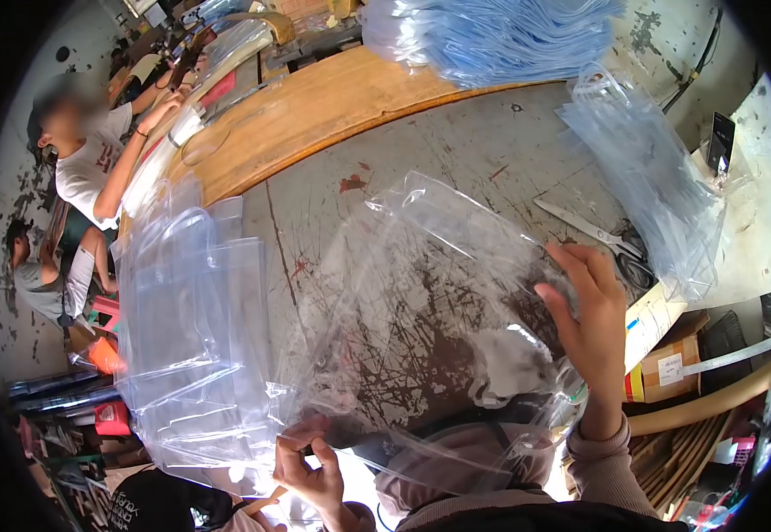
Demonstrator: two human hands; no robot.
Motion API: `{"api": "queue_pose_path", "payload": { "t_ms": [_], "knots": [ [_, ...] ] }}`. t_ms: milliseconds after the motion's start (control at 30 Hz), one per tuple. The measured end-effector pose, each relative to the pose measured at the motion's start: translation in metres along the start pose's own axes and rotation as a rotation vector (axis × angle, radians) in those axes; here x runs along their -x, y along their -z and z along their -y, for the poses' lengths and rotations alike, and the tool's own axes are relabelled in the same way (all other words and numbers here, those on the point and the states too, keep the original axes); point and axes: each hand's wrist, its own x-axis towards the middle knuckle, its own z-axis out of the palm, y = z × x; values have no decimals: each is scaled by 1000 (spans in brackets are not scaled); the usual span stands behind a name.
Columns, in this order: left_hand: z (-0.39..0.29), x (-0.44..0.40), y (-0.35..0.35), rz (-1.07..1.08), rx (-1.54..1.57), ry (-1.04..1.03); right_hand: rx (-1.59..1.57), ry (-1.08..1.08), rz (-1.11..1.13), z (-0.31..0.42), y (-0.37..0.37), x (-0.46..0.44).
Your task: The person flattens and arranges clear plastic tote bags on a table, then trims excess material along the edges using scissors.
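The left hand (310, 468) pinches the near-left part of a clear sheet (474, 222) spread on the table (332, 182), the right hand (588, 306) lies at its right edge, grip unclear; this piece seems unfinished, the left bags (195, 310) and far bags (510, 40) possibly done or waiting.

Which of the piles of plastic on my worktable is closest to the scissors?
The right-hand pile, right beside the scissors; the left-hand pile and the bluish back pile are farther away.
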Motion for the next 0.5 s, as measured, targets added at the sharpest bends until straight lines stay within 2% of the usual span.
{"api": "queue_pose_path", "payload": {
  "t_ms": [133,200,233,300,333,400,433,467,500],
  "knots": [
    [1,3,4,58,-179,-38,0,-113,-89,1,-6,3],
    [-8,8,1,4,-94,156,-26,-171,-100,-2,-5,2],
    [-16,6,-2,8,-92,154,-23,-174,-102,-3,-3,3],
    [-38,-9,-10,-134,-520,-81,-115,-153,-93,-4,5,4],
    [-43,-15,-10,-130,-518,-83,-112,-157,-94,-3,8,5],
    [-50,-26,-8,-154,-707,-228,-343,-236,-103,1,12,5],
    [-61,-32,-8,-68,-663,-260,-342,-235,-103,2,17,7],
    [-69,-37,-12,-74,-663,-258,-369,-267,-40,4,22,9],
    [-77,-41,-18,38,-606,-303,-399,-297,21,5,25,11]
  ]
}}
